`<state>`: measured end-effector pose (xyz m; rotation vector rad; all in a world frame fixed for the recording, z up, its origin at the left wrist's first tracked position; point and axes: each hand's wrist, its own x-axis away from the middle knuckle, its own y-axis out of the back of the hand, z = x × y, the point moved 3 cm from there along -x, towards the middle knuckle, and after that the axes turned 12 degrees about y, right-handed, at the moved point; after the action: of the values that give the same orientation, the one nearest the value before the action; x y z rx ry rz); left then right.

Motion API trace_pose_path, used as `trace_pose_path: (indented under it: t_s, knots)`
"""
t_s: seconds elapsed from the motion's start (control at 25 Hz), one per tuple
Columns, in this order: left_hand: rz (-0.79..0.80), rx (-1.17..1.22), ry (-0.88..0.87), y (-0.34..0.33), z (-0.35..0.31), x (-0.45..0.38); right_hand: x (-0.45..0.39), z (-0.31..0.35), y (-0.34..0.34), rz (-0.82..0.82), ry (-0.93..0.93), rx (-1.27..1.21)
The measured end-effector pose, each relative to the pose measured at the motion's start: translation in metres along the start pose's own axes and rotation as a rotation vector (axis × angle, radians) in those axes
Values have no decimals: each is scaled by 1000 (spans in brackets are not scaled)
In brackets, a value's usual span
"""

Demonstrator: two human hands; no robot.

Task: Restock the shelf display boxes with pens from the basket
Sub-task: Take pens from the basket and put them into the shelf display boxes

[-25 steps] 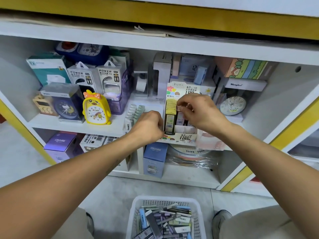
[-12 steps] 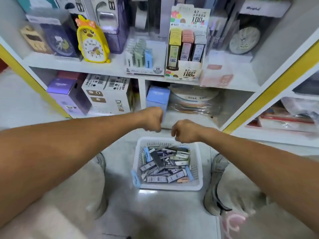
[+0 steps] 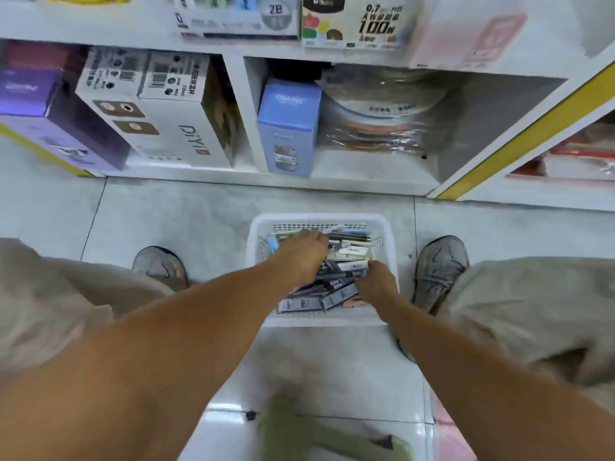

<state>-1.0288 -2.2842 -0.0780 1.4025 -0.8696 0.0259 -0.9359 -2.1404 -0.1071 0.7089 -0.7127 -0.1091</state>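
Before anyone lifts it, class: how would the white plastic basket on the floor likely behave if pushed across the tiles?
The basket would probably slide easily, since the floor tiles look glossy. Its perforated walls suggest light plastic that may flex. The loosely piled pen boxes would likely shift.

The white carton (image 3: 173, 128) on the lower shelf reads "DIY" down its front, with barcodes on its top that are too small to read. Above and to its right, on the upper shelf, a grey round label on a display box (image 3: 239, 18) reads "2B". Right of that, the colourful display box (image 3: 356, 24) shows "0.7" and a large "100". The blue box (image 3: 288, 128) right of the white carton carries blurred, illegible lettering.
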Motion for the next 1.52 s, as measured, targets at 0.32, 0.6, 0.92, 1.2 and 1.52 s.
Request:
trace_pose_path:
  t_s: [0.32,0.6,0.92,1.2,1.52]
  knots:
    - [-87,-338,-53,-17,-56,-49,-1,-6,-24,-346,26,-77]
    - [80,-152,76,-43,-37,-50,2,-6,-37,-346,-9,-261]
    - [100,3,93,-54,-21,-47,-4,4,-52,-107,58,-334]
    - [197,80,-17,-43,-20,-58,-18,-18,-33,-232,-30,-469]
    - [319,372,45,-25,-8,-57,-17,-21,-28,-247,-28,-381]
